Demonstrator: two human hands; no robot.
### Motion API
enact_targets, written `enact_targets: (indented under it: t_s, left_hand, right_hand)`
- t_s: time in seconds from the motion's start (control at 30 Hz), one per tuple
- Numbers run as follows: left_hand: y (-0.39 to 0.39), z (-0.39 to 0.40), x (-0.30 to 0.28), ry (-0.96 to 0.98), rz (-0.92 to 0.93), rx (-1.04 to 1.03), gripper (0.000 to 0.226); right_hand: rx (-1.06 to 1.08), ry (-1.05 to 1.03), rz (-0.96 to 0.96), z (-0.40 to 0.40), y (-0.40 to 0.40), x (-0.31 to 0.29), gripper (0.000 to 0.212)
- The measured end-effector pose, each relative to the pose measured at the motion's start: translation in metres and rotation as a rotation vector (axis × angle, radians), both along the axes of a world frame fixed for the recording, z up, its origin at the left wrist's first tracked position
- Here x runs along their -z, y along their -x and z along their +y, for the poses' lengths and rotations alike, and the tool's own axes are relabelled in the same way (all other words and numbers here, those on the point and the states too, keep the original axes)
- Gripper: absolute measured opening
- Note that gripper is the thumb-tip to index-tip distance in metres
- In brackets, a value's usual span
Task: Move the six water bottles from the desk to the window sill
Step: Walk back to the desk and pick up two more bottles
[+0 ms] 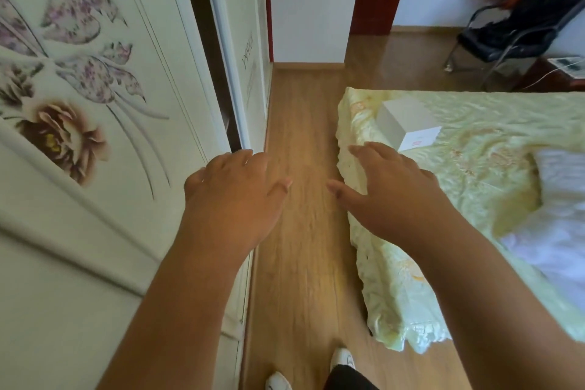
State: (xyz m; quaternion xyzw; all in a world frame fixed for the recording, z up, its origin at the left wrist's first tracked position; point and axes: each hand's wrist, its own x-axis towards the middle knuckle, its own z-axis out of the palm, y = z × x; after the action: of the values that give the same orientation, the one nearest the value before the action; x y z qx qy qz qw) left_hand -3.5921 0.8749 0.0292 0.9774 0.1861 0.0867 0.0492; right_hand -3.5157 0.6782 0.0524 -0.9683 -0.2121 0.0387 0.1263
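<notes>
— Where are the hands?

— Both are held out in front, palms down, holding nothing. The left hand (234,190) hangs over the edge of the wardrobe door (95,104), fingers loosely spread and relaxed. The right hand (389,190) hovers over the corner of the bed (427,231), fingers likewise stretched out and slack, with nothing in its grasp.

— And the water bottles?

— None in sight from here, nor the desk or the window sill.

— Any writing?

— There's slanted lettering on the narrow wardrobe panel (250,51) farther along, but I can't make it out. A white box (408,123) lies on the pale green bedspread just beyond the right hand; it has a small red mark on its near end, too small to read.

— What else?

— A wood floor (300,231) runs between wardrobe and bed, white shoes (343,358) at the bottom, and a chair (512,28) draped with dark clothing at the far right.
</notes>
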Motion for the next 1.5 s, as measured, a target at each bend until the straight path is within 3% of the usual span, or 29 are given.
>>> enact_targets:
  t_s: [0.43, 0.87, 1.5]
  left_hand:
    - [-0.054, 0.009, 0.0, -0.029, 0.041, 0.027, 0.055]
    - [-0.178, -0.021, -0.037, -0.058, -0.022, 0.023, 0.061]
    - [-0.296, -0.018, -0.018, 0.037, 0.037, 0.103, 0.062]
  right_hand:
    - [0.006, -0.018, 0.012, 0.014, -0.059, 0.01, 0.075]
    - [-0.003, -0.106, -0.068, -0.018, -0.183, -0.018, 0.076]
    - [0.029, -0.024, -0.028, -0.019, -0.283, -0.006, 0.075]
